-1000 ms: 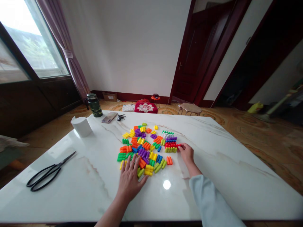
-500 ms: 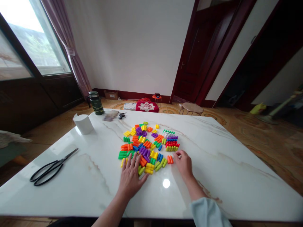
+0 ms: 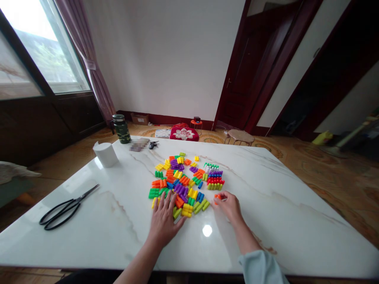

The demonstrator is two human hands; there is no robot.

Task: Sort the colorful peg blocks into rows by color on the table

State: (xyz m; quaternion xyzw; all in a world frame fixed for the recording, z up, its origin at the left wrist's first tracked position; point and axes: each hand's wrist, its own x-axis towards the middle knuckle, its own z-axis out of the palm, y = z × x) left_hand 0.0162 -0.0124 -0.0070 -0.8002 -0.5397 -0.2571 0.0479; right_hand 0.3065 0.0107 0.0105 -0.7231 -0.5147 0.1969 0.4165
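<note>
The right hand (image 3: 229, 205) pinches a small orange plastic peg (image 3: 217, 196) just right of the jumbled heap of bright plastic pegs (image 3: 177, 183), the left hand (image 3: 164, 219) lies flat and open on the heap's near edge, and only a few single-colour peg rows (image 3: 214, 176) at the heap's far right are lined up.

To the right of the right grip (image 3: 229, 205), which pinches an orange block (image 3: 218, 196), the surface (image 3: 296, 221) gives lots of open room. Just ahead of it sit neat rows of blocks (image 3: 214, 177). The big pile of blocks (image 3: 180, 181) fills the space to its left and lies under the fingertips of the left grip (image 3: 164, 223). A pair of scissors (image 3: 66, 207) lies far to that grip's left, with open room between.
</note>
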